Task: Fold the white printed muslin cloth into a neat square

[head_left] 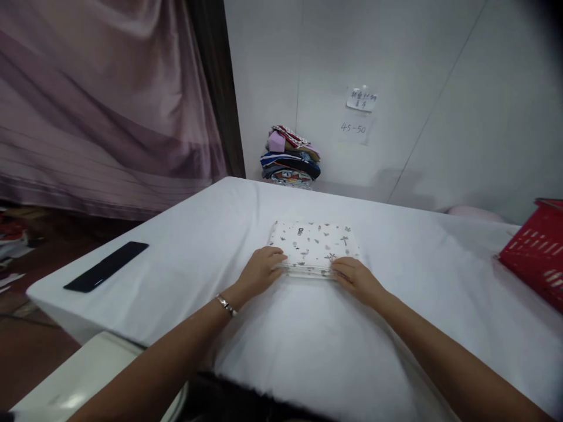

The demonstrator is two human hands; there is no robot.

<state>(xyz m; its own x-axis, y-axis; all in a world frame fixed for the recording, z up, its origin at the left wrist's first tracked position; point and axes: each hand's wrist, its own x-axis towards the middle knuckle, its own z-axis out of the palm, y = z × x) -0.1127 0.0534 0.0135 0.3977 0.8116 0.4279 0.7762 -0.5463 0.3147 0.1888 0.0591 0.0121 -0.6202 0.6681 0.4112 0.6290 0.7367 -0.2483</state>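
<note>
A folded white cloth (314, 241) printed with small dark palm trees and other motifs lies flat on the white-covered table in front of me. Its near edge shows several stacked layers. My left hand (263, 268), with a silvery band on the wrist, grips the near left corner with the fingers closed on it. At the near right corner, my right hand (355, 279) pinches the layers, fingers over the top and thumb lower down. Part of each thumb is hard to make out.
A white cloth (185, 246) covers the table. A flat black object (107, 266) lies at the left. Folded clothes (291, 158) are piled by the wall, a red basket (536, 252) stands right, and a pinkish curtain (101, 88) hangs left. A white stool-like surface (83, 375) is below left.
</note>
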